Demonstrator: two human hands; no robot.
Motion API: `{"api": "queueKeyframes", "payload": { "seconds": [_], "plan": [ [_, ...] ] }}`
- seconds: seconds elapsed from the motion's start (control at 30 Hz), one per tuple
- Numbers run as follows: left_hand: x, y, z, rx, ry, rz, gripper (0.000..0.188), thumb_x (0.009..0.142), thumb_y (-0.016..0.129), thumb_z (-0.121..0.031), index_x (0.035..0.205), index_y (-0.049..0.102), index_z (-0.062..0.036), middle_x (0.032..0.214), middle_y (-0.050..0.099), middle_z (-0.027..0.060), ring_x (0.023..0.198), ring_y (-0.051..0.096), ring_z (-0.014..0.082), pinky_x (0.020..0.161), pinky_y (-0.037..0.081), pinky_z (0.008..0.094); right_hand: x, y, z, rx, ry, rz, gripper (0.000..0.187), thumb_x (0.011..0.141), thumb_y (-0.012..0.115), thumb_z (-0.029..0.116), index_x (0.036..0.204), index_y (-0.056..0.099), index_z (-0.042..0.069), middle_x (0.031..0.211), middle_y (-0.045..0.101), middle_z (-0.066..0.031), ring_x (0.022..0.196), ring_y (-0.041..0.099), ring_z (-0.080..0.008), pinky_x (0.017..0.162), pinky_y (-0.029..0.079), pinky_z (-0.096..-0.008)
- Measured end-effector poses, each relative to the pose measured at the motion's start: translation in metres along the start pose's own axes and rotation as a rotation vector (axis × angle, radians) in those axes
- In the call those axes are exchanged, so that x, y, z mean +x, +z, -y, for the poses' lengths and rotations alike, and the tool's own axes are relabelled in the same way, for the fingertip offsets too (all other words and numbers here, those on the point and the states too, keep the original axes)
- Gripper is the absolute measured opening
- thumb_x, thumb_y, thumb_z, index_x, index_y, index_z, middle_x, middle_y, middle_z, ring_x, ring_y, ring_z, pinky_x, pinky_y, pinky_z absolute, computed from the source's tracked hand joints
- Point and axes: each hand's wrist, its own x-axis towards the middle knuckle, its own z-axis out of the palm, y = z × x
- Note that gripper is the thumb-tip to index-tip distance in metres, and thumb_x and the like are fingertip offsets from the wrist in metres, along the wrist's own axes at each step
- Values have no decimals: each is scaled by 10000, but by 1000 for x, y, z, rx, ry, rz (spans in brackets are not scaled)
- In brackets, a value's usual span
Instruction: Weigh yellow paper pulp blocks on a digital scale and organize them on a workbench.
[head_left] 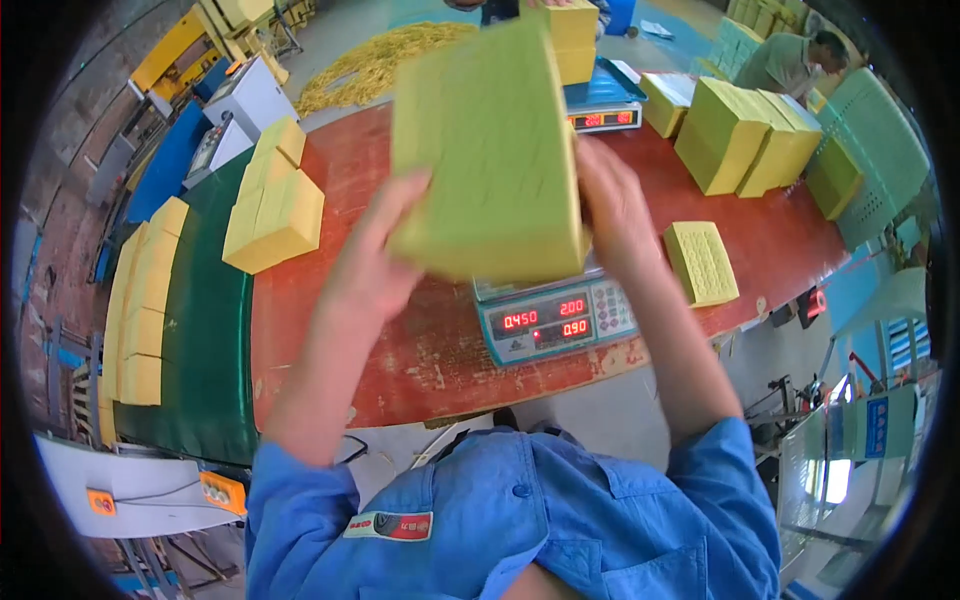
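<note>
A large block of yellow paper (pixel 480 150) is held up over the red table, gripped from both sides. My left hand (pixel 378 245) presses its left side, blurred by motion. On the opposite side my right hand (pixel 610 200) has its fingers against the edge, partly hidden behind the block. Just below the block sits a digital weighing scale (pixel 545 325) with lit red digits; the block hides most of its pan. A thin yellow paper stack (pixel 702 263) with a dented top lies right of the scale, beside my right forearm.
Yellow blocks (pixel 275 220) stand on the left of the red table (pixel 400 375). A green conveyor belt (pixel 205 330) carries a row of yellow blocks (pixel 145 300). More large blocks (pixel 725 135) stand at the right. A second scale (pixel 605 117) bears a stack. A co-worker (pixel 795 62) bends at far right.
</note>
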Motion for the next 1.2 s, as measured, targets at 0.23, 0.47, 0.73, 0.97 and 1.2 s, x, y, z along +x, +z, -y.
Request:
{"api": "queueKeyframes", "payload": {
  "seconds": [0.23,0.47,0.73,0.97,1.2],
  "plan": [
    [109,31,3,-175,-532,229,742,797,651,-584,1346,475,-117,1253,531,118,1137,535,311,826,479,564,63,-28,-50,391,731,-77,371,954,553,371,1120,649,54,906,677,-27,704,620,-104,622,478,-254],
    [109,45,18,-60,-543,147,812,789,602,-653,1380,466,-111,1322,492,150,1201,474,307,886,456,606,60,-30,-83,466,749,-55,327,951,566,334,1056,682,46,868,683,-49,654,617,-111,604,492,-256],
    [99,48,16,5,-511,20,739,820,612,-612,1375,453,-151,1257,532,118,1092,575,311,800,514,549,65,-25,-90,433,730,11,329,949,563,313,1005,686,12,777,647,-39,584,568,-113,561,470,-268],
    [96,47,23,18,-488,19,632,905,535,-569,1366,454,-146,1221,550,94,875,579,196,676,489,392,56,-27,-105,239,646,-82,329,924,578,298,1026,706,12,826,669,-53,664,596,-141,620,480,-296],
    [97,37,100,62,-378,-160,775,953,258,-698,1451,418,-125,1436,477,77,1273,442,185,1060,303,409,26,-23,-127,498,579,-176,508,955,532,408,1292,589,32,1214,621,-107,1027,598,-179,892,457,-336]
  ]
}}
